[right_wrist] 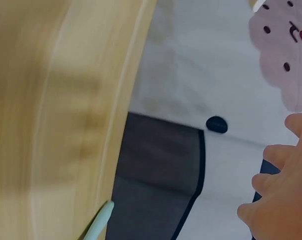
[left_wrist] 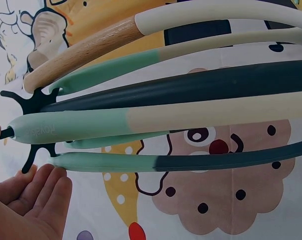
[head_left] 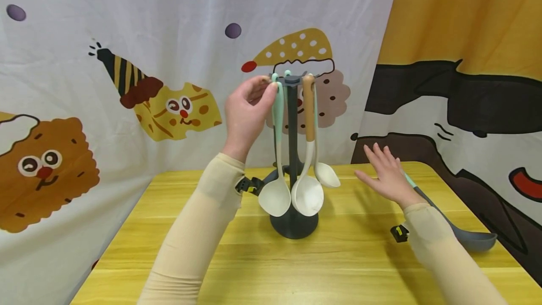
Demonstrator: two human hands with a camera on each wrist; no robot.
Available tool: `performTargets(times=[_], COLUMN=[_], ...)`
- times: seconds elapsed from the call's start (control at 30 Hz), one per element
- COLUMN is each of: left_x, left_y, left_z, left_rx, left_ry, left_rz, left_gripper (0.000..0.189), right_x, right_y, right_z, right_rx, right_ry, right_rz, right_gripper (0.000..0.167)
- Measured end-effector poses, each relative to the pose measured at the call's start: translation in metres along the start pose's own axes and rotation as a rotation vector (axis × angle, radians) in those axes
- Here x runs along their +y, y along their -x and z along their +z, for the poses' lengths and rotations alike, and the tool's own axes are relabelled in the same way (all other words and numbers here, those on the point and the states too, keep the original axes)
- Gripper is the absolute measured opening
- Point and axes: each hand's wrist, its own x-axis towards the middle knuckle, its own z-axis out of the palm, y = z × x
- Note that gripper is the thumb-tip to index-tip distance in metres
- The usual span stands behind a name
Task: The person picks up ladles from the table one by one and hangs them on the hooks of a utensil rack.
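Observation:
A black utensil stand (head_left: 293, 121) rises from a round base on the wooden table, with hooks at its top. From the hooks hang a cream ladle (head_left: 275, 196) with a mint handle, a white ladle (head_left: 308, 196) with a wooden handle, a small cream ladle (head_left: 328, 175), and a dark utensil (left_wrist: 210, 159) with a mint handle. My left hand (head_left: 247, 112) grips the stand's top, thumb at the front hook and fingertips by the dark utensil's handle end. To the right, my right hand (head_left: 387, 178) hovers with spread fingers and holds nothing.
A dark grey ladle (head_left: 474, 239) with a mint handle lies on the table (head_left: 338, 267) at the right, partly behind my right forearm. A printed cartoon curtain (head_left: 178, 22) hangs just behind the table's back edge.

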Motion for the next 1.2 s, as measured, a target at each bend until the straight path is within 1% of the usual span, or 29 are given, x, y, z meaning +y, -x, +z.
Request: performTargets(times=[0.17,0.33,0.63,0.87,0.97,1.2], left_x=[0.0,0.0,0.0,0.0,0.0,0.0], left_y=[0.0,0.0,0.001,0.001,0.001,0.001], left_z=[0.0,0.0,0.0,0.0,0.0,-0.001], left_rx=[0.005,0.009,0.006,-0.001,-0.001,0.003], left_ry=[0.004,0.004,0.008,-0.004,-0.005,0.005], left_rz=[0.011,0.015,0.012,-0.004,-0.002,0.003], left_gripper=[0.031,0.031,0.031,0.031,0.031,0.031], right_x=[0.01,0.021,0.046,0.064,0.071,0.085], right_y=[0.006,0.009,0.015,0.025,0.029,0.034], right_z=[-0.003,-0.003,-0.004,-0.009,-0.011,-0.015], right_rx=[-0.019,-0.008,0.001,-0.054,-0.063,-0.039], right_ry=[0.038,0.07,0.091,0.076,0.084,0.115], right_rz=[0.035,0.062,0.118,0.197,0.222,0.258], right_gripper=[0.086,0.088,0.093,0.095,0.095,0.1])
